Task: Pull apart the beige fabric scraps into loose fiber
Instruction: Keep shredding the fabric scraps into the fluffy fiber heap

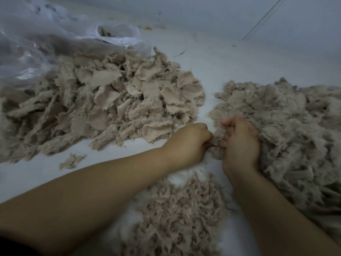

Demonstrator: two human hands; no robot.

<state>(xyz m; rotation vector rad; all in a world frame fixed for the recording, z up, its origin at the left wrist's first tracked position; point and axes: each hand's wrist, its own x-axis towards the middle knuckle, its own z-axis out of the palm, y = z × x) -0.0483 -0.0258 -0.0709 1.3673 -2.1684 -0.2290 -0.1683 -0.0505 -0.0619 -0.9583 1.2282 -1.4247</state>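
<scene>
Both forearms are stretched forward over a pale surface (212,67), the left one crossing the view on a diagonal from the lower left and the right one rising from the lower right edge. The left hand (188,143) is closed into a fist with its knuckles turned upward, and a small beige scrap (216,139) is pinched at its fingertips. The right hand (239,145) is set just beside it, nearly touching, with its fingers curled down and the same scrap gripped from the opposite side, so that the piece is held between the two hands. How tightly the fingers are pressed cannot be told, as the fabric hides their tips. The held scrap is seen at the centre of the view, against the near edge of a fluffy heap of pulled fibre (287,137) on the right, which looks shaggy and matted. A second, looser fibre heap (180,217) is spread between the forearms. To the left, well apart from the hands, a pile of untorn scraps (114,104) is shown as flat, frayed-edged pieces overlapping one another. One stray scrap (71,161) lies alone near the left forearm. A crumpled clear plastic bag (46,39) is seen behind the pile.
</scene>
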